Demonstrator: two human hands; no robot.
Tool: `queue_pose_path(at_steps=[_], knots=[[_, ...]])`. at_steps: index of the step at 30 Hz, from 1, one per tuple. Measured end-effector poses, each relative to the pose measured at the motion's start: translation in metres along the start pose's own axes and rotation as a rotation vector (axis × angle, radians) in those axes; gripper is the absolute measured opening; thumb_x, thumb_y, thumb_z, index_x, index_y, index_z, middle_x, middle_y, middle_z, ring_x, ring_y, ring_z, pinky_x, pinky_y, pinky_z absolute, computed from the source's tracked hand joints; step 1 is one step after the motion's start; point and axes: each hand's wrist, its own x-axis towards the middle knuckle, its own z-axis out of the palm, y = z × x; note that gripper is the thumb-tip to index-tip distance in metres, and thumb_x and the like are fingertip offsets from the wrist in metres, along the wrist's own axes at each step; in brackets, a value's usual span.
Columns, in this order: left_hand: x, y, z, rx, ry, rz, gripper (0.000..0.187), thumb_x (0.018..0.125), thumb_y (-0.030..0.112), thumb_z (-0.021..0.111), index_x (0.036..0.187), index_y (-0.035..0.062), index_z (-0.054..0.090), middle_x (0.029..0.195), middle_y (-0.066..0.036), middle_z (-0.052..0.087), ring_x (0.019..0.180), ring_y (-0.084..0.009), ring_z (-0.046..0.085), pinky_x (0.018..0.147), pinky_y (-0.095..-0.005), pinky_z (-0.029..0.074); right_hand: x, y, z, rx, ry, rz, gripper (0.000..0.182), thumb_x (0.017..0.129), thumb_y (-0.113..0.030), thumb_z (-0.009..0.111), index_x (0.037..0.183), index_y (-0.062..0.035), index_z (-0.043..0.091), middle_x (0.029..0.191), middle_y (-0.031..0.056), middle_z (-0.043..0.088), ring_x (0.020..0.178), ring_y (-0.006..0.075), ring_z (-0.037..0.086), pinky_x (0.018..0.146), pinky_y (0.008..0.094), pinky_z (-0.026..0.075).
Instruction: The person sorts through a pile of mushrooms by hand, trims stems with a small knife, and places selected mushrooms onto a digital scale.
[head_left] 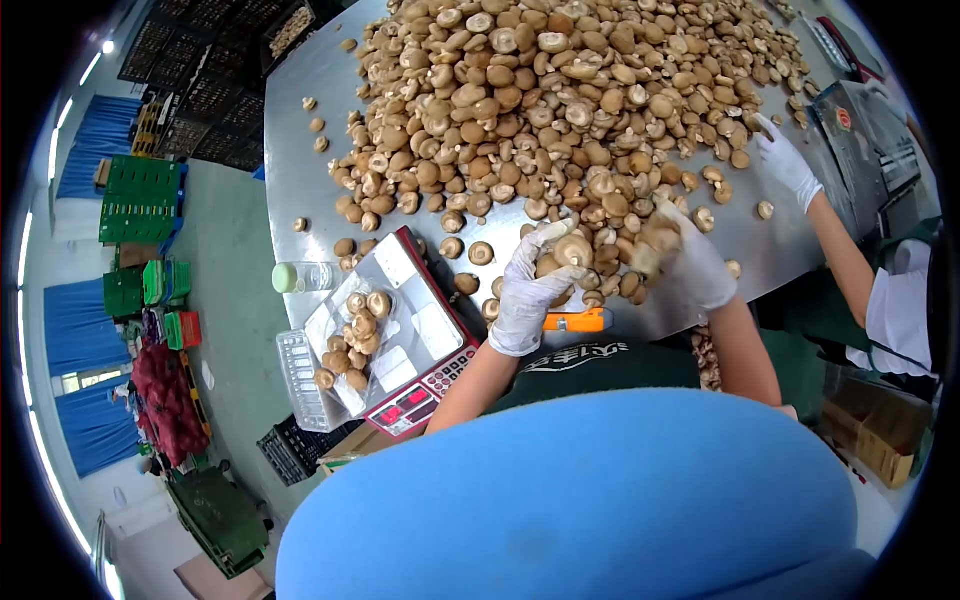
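Observation:
My left hand (pixel 522 300), in a white glove, is closed around shiitake mushrooms (pixel 573 252) at the near edge of the heap. My right hand (pixel 703 265), gloved too, is blurred by motion, with its fingers on a smeared mushroom (pixel 655 246). Between my wrists lies an orange tool (pixel 578 320) on the table edge. Left of my left hand stands a red weighing scale (pixel 440 290). On its platform a clear plastic tray (pixel 383 325) holds several mushrooms (pixel 352 345). A large shiitake heap (pixel 520 110) spreads over the metal table (pixel 310 80) beyond my hands.
A co-worker's gloved hand (pixel 787 165) reaches to the heap's right side. A green-lidded jar (pixel 300 277) and stacked clear trays (pixel 305 380) stand by the scale. A metal machine (pixel 865 135) sits far right. Black crates (pixel 205 75) are stacked beyond the table's left.

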Motion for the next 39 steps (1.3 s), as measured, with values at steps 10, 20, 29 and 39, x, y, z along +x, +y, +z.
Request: queue_pose_path(at_steps=[10, 20, 29, 39], knots=[[-0.003, 0.009, -0.004, -0.221, -0.044, -0.198, 0.059, 0.083, 0.002, 0.076, 0.137, 0.0044, 0.052, 0.124, -0.008, 0.063, 0.104, -0.0144, 0.064, 0.084, -0.0248, 0.054, -0.077, 0.04, -0.097, -1.245, 0.13, 0.225, 0.057, 0.093, -0.055, 0.052, 0.077, -0.004, 0.071, 0.077, 0.0207, 0.066, 0.076, 0.0402, 0.066, 0.071, 0.0476, 0.052], [-0.036, 0.006, -0.014, 0.19, -0.093, -0.332, 0.033, 0.088, 0.009, 0.071, 0.119, 0.0013, 0.063, 0.1, -0.002, 0.068, 0.088, -0.0084, 0.062, 0.076, -0.024, 0.05, -0.024, -0.034, 0.078, -0.639, -0.026, -0.624, 0.031, 0.089, -0.042, 0.069, 0.083, -0.0118, 0.064, 0.071, 0.0089, 0.06, 0.065, 0.0275, 0.064, 0.055, 0.0404, 0.049], [-0.05, -0.014, -0.021, 0.099, -0.237, -0.456, 0.025, 0.095, 0.017, 0.066, 0.114, 0.0014, 0.065, 0.091, 0.001, 0.063, 0.071, -0.0061, 0.057, 0.063, -0.0192, 0.045, -0.029, 0.006, 0.08, -0.708, -0.207, -0.513, 0.033, 0.1, -0.037, 0.055, 0.084, -0.0095, 0.065, 0.069, 0.0108, 0.063, 0.059, 0.0276, 0.064, 0.052, 0.0406, 0.049], [-0.046, -0.029, -0.048, -0.505, -0.339, -0.504, 0.043, 0.088, 0.021, 0.065, 0.123, -0.0029, 0.056, 0.111, -0.017, 0.065, 0.091, -0.0261, 0.067, 0.075, -0.0335, 0.057, 0.059, -0.003, 0.017, -0.383, 0.003, -0.282, 0.018, 0.095, -0.013, 0.063, 0.11, -0.0046, 0.067, 0.096, 0.0078, 0.068, 0.089, 0.0224, 0.066, 0.082, 0.0329, 0.054]])
